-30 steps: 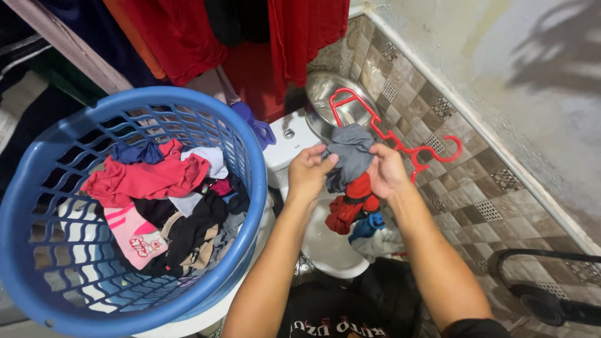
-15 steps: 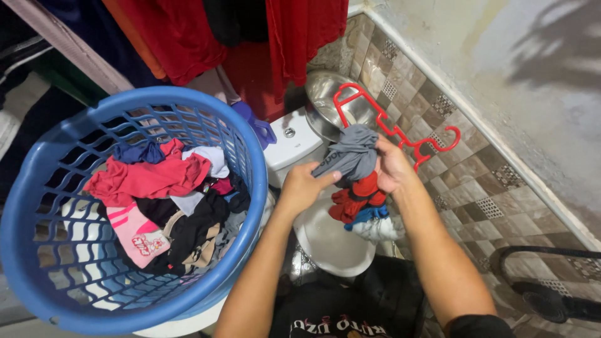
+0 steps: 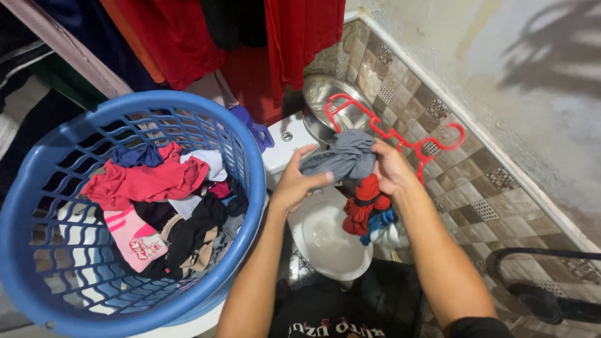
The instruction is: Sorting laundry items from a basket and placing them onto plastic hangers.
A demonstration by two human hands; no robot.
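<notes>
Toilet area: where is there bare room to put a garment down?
The white toilet lid is bare below the left hand and beside the red cloth bundle hanging from the right hand. The blue laundry basket is crowded with clothes; only its near side shows bare mesh.

Bright, sharp overall; leafy shadow, perhaps, on wall (image 3: 538, 69).

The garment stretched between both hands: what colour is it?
Grey. The garment shows best in the head view, above the red hanger's clothes.
</notes>
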